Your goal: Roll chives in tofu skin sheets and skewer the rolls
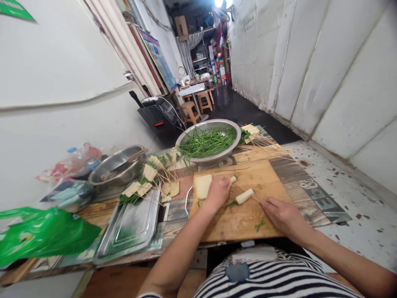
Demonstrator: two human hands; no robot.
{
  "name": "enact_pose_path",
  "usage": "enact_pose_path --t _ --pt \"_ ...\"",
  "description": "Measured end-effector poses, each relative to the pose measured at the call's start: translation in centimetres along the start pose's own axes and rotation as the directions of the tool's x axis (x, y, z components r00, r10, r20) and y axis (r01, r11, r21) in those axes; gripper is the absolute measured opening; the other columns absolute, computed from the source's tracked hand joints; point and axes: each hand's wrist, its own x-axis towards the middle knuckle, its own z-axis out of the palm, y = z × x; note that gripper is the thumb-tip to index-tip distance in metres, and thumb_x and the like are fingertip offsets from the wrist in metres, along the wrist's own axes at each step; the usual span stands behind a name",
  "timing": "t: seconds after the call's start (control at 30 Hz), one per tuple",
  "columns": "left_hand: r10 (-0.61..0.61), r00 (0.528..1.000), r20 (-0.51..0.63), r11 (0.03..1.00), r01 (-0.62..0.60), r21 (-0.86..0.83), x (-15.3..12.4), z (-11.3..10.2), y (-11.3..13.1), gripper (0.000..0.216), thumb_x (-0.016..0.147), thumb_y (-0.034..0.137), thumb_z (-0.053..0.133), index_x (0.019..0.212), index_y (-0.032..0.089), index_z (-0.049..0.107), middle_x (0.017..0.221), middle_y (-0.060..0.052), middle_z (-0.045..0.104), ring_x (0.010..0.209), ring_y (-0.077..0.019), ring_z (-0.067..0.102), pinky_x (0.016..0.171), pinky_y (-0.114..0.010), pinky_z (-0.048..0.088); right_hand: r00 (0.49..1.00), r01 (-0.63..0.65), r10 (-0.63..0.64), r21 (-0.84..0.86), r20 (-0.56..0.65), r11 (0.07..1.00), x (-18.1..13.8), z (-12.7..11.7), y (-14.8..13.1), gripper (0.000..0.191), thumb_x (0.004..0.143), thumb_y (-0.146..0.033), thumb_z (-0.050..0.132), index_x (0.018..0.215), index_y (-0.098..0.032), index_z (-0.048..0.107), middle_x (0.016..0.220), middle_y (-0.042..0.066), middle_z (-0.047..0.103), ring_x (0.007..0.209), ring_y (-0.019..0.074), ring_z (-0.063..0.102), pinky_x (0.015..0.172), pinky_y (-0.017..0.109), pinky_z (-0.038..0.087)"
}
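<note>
A wooden cutting board (235,223) lies in front of me. On its left part, my left hand (218,191) is closed around a tofu-skin roll (233,179) with green ends. Between my hands lies a second roll (245,196), pale and stuffed with chives that stick out at both ends. My right hand (283,216) pinches a thin bamboo skewer (256,200), which runs toward the rolls; whether its tip is inside a roll I cannot make out. Beside my left hand is a stack of tofu-skin sheets (202,187). A green scrap (259,225) lies near the board's front.
Behind the board stands a steel bowl (230,155) of chives, with loose skewers (269,152) to its right. Left is a metal tray (133,225) with skewered rolls (132,189) along its far edge. Farther left are another steel bowl (116,174) and a green plastic bag (51,231).
</note>
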Motion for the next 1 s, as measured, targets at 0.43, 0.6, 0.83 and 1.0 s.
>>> enact_pose_path --t 0.43,0.6,0.83,1.0 --pt "-0.006 1.0 -0.014 0.997 0.005 -0.073 -0.09 0.01 -0.14 0.015 0.087 0.016 0.057 0.083 0.013 0.071 0.081 -0.008 0.069 0.078 -0.0184 0.06 0.076 -0.029 0.046 0.995 -0.042 0.03 0.126 0.094 0.991 0.73 -0.36 0.09 0.029 0.095 -0.019 0.035 0.091 -0.018 0.063 0.078 0.004 0.059 0.064 0.0143 0.055 0.058 0.027 0.037" --pt "0.0 1.0 -0.014 0.998 -0.001 -0.06 -0.08 0.06 -0.17 0.016 0.088 0.016 0.057 0.081 0.013 0.071 0.077 -0.008 0.068 0.076 -0.0181 0.059 0.075 -0.029 0.046 0.991 -0.054 0.034 0.146 0.131 0.988 0.96 -0.64 -0.06 0.027 0.094 -0.017 0.035 0.093 -0.018 0.063 0.078 0.004 0.059 0.063 0.0146 0.055 0.057 0.028 0.035" --pt "0.02 0.998 -0.052 0.998 -0.023 -0.06 -0.13 0.39 -0.41 0.018 0.089 0.018 0.055 0.083 0.012 0.071 0.076 -0.008 0.067 0.075 -0.0184 0.059 0.073 -0.029 0.045 0.993 -0.026 0.006 0.159 0.119 0.987 0.94 -0.24 0.21 0.022 0.091 -0.013 0.037 0.088 -0.017 0.059 0.076 0.003 0.056 0.061 0.013 0.051 0.057 0.026 0.033" --pt "0.042 0.998 -0.053 0.998 -0.044 -0.053 -0.15 0.54 -0.51 0.022 0.091 0.018 0.052 0.082 0.013 0.071 0.072 -0.007 0.066 0.072 -0.018 0.058 0.07 -0.029 0.044 0.995 -0.018 0.002 0.156 0.103 0.988 0.88 -0.36 0.09 0.023 0.091 -0.013 0.036 0.087 -0.017 0.058 0.077 0.003 0.056 0.061 0.0123 0.051 0.057 0.026 0.032"
